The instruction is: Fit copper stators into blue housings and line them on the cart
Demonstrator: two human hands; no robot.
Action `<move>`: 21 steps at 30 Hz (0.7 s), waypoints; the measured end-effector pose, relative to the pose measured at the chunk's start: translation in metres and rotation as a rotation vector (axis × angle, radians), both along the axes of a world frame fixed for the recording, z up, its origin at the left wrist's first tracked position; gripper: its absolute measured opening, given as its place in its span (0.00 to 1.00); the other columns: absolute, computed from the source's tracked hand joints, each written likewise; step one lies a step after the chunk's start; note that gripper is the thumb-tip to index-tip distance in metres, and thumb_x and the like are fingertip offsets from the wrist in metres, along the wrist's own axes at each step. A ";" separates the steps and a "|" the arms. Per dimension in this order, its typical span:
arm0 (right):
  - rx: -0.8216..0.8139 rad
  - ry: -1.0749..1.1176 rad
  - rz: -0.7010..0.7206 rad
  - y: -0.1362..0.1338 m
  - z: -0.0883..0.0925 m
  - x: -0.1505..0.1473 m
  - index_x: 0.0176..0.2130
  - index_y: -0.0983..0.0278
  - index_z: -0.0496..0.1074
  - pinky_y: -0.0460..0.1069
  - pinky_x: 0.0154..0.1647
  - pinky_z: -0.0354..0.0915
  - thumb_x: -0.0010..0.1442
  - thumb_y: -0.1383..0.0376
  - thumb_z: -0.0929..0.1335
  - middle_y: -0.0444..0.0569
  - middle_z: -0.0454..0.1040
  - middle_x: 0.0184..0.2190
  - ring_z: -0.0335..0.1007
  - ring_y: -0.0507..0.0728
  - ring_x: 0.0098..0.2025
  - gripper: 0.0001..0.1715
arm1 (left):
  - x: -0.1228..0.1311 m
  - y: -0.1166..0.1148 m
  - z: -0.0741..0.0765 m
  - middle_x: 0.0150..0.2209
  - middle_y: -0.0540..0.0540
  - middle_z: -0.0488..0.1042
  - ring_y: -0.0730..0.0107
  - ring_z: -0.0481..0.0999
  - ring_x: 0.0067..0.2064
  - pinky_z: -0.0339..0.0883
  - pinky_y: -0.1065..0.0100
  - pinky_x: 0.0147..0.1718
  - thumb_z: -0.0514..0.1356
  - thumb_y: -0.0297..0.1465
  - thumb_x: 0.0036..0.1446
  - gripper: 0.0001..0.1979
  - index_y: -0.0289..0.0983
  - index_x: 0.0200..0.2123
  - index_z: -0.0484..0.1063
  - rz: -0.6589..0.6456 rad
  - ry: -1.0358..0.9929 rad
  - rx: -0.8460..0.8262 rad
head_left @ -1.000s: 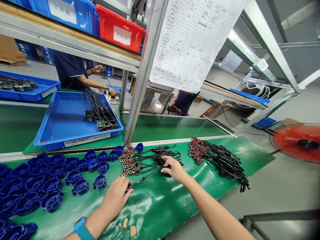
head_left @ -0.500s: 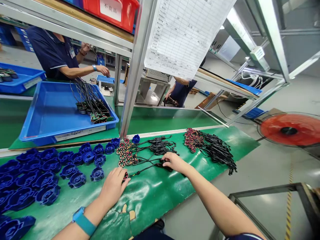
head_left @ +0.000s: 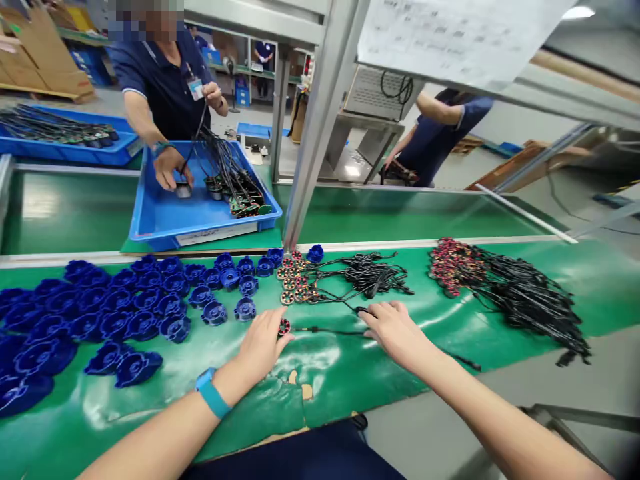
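Observation:
My left hand (head_left: 260,347), with a teal band at the wrist, pinches a small round motor stator (head_left: 285,327) with red and dark coils; the fingers partly cover it. From the stator a black cable (head_left: 335,331) runs right across the green bench to my right hand (head_left: 393,330). The fingers of that hand are bent over the cable, and its free end shows beyond the wrist. Just behind both hands lies a group of stators (head_left: 299,283) with black cables (head_left: 375,273) stretched to the right. Blue plastic housings (head_left: 214,311) stand left of my left hand.
A larger heap of stators (head_left: 455,263) with bundled cables (head_left: 535,300) lies on the right. Beyond the bench, a co-worker (head_left: 170,87) handles a cabled part over a blue tray (head_left: 165,230). A metal post (head_left: 320,127) rises at the bench's back edge.
The view has turned left and down, showing more housings and the co-worker's hand lowered into the tray. The held stator's cable now lies straighter, its end trailing past my right hand.

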State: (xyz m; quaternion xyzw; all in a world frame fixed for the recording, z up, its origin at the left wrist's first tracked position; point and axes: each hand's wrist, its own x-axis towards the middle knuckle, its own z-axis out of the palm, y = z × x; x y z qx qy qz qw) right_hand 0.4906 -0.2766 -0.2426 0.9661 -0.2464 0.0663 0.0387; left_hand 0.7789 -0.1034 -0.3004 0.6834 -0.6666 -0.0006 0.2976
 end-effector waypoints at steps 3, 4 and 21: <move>0.090 -0.196 0.173 0.036 -0.006 0.035 0.56 0.61 0.73 0.63 0.52 0.62 0.69 0.61 0.66 0.60 0.74 0.52 0.69 0.67 0.52 0.17 | 0.010 0.019 0.001 0.51 0.37 0.75 0.50 0.76 0.52 0.72 0.48 0.52 0.63 0.40 0.64 0.32 0.40 0.66 0.57 -0.059 -0.010 0.029; 0.123 -0.242 0.230 0.049 -0.007 0.051 0.58 0.61 0.71 0.62 0.53 0.63 0.70 0.60 0.66 0.61 0.73 0.54 0.68 0.67 0.53 0.20 | 0.014 0.024 0.002 0.53 0.36 0.75 0.49 0.76 0.53 0.72 0.48 0.53 0.64 0.40 0.64 0.33 0.40 0.67 0.56 -0.076 -0.001 0.030; 0.403 -0.566 0.331 0.082 -0.056 0.139 0.60 0.63 0.66 0.62 0.53 0.71 0.69 0.68 0.66 0.58 0.75 0.51 0.71 0.64 0.51 0.21 | 0.012 0.036 0.019 0.43 0.43 0.80 0.60 0.78 0.43 0.71 0.59 0.47 0.56 0.35 0.68 0.11 0.38 0.49 0.73 0.122 0.333 0.036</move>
